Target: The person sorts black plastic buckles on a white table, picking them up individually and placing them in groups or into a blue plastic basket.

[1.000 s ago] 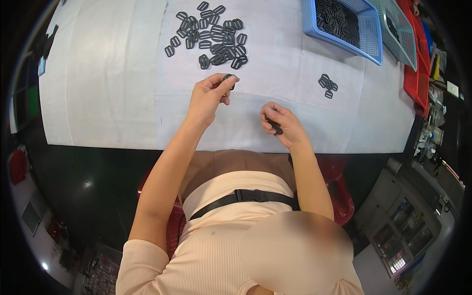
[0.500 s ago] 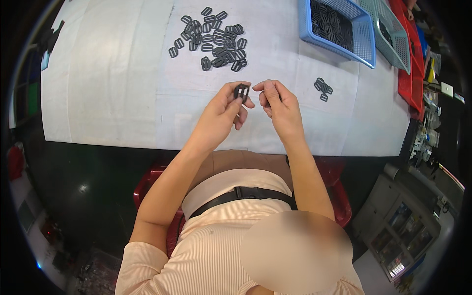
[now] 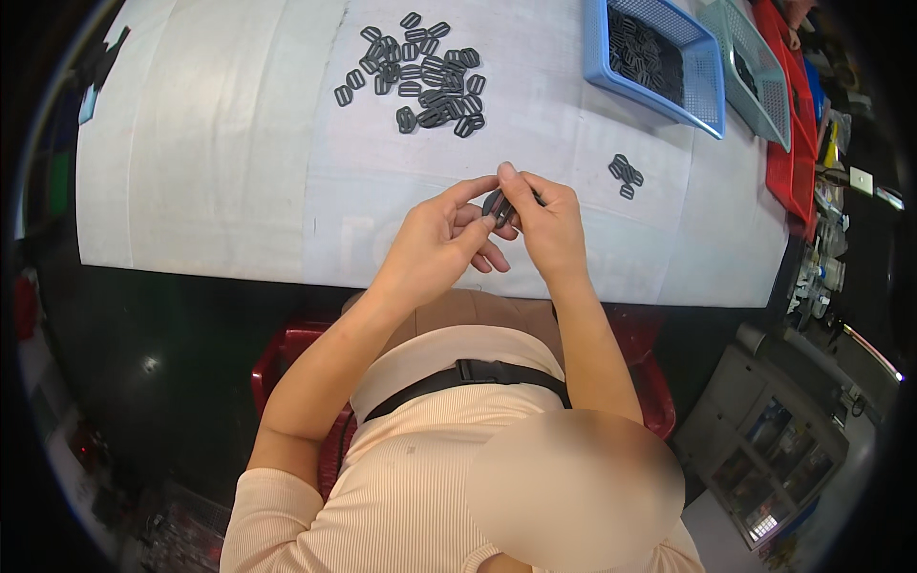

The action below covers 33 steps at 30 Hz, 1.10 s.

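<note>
Between my two hands, just above the white tabletop, is a black strap slider buckle [image 3: 498, 207]. My left hand [image 3: 437, 236] pinches its left side between thumb and fingers, the other fingers loosely curled beneath. From the right, my right hand [image 3: 547, 220] closes on the same slider, thumb laid along its upper side. A small dark bit shows at the right hand's knuckles; I cannot tell whether it is part of this slider or another one. Beyond my hands lies a loose pile of similar black sliders [image 3: 432, 72]. A few more sliders [image 3: 626, 174] sit in a little cluster to the right.
A blue plastic basket [image 3: 712, 86] full of black sliders stands at the far right of the white table [image 3: 220, 172]. Beside it are a pale green basket [image 3: 776, 115] and red trays [image 3: 798, 181]. Another person's hand [image 3: 794, 36] shows at the far right edge.
My right hand has moved left onto the slider, which only my left hand held before. The slider has shifted right and slightly nearer, and turned. The view has shifted slightly.
</note>
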Tool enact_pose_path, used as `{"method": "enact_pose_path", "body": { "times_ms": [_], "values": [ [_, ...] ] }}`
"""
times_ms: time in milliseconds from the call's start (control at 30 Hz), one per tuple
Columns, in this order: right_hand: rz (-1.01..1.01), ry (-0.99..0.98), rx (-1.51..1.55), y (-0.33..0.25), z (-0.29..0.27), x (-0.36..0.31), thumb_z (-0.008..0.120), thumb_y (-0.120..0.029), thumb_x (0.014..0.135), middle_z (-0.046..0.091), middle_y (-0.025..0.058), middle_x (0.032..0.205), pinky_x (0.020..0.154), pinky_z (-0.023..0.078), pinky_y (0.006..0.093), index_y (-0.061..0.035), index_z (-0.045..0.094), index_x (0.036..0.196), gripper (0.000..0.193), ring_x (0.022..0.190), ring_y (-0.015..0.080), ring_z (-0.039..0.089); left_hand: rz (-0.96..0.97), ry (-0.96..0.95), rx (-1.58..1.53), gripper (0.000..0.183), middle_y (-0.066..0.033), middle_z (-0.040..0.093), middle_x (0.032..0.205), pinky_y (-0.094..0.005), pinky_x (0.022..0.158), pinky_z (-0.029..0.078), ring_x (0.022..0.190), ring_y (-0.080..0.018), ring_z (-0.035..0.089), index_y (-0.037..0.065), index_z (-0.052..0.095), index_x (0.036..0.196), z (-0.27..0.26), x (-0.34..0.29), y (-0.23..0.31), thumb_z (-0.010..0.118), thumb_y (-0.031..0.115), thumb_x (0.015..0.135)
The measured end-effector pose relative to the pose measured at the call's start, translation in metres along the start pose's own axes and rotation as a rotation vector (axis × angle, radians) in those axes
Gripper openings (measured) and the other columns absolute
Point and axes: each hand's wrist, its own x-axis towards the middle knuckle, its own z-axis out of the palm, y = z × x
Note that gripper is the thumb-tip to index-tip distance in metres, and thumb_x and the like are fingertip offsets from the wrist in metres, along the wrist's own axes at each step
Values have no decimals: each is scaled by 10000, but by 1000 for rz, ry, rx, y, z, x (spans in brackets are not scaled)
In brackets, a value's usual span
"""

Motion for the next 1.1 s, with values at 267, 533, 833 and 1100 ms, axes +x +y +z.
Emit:
{"method": "enact_pose_path", "body": {
  "times_ms": [267, 533, 833, 1100],
  "values": [
    [-80, -19, -41, -1, -7, -12, 565, -198, 821, 471, -25, 551, 478, 303, 188, -8, 606, 770, 201, 524, 41, 394, 47, 101, -94, 294, -105, 604, 830, -232, 561, 487, 617, -142, 598, -24, 506, 1110, -10, 6, -7, 471, 125, 859],
    [-207, 21, -195, -2, -1, -17, 575, -172, 808, 451, -32, 527, 450, 288, 205, -6, 603, 769, 173, 499, 44, 368, 62, 262, -193, 248, -64, 581, 731, -199, 465, 439, 518, -115, 566, -13, 577, 951, -1, 11, -24, 481, 201, 873],
    [-75, 78, -36, 21, -7, -7, 597, -174, 788, 443, -37, 521, 443, 279, 206, -8, 613, 743, 173, 490, 39, 366, 17, 133, -246, 251, -74, 595, 744, -222, 500, 473, 606, -145, 600, -11, 559, 952, -3, 30, -44, 459, 209, 886],
    [153, 613, 43, 103, -110, 49, 610, -227, 779, 462, -24, 539, 453, 276, 204, 1, 625, 769, 228, 490, 44, 366, 336, 551, 917, 243, -90, 579, 869, -318, 602, 462, 734, -206, 570, 37, 547, 945, -56, 119, -89, 619, 125, 729]
  ]
}}
